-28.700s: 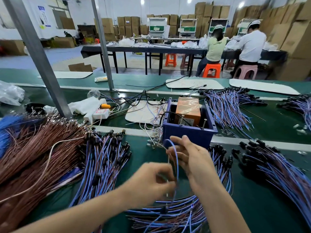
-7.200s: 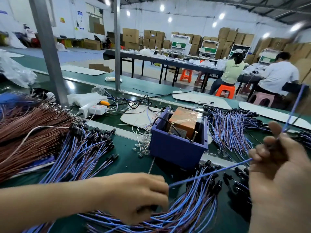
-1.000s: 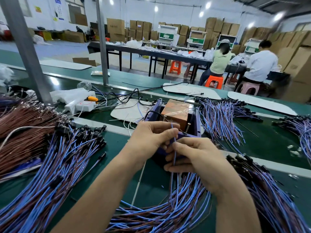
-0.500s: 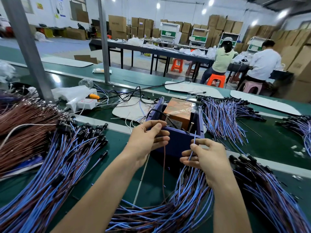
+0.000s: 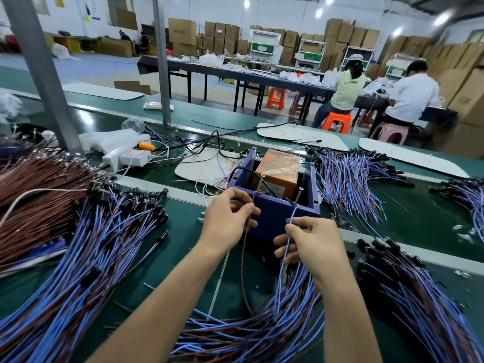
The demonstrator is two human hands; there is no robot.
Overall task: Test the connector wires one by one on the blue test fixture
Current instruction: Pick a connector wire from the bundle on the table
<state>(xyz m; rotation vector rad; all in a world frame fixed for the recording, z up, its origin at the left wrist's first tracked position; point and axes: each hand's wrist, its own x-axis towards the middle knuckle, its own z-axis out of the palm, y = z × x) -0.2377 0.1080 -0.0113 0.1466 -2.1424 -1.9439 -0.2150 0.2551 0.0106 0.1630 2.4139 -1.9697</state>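
I see white walls, lit ceiling lamps, stacked cardboard boxes, a long dark table, orange stools, blue-grey floor.

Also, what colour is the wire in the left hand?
It's a brown wire, left hand; head view.

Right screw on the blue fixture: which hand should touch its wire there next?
Likely right: the right hand pinches the blue wire, tip just below the right screw; the left hand holds the brown wire by the other screw.
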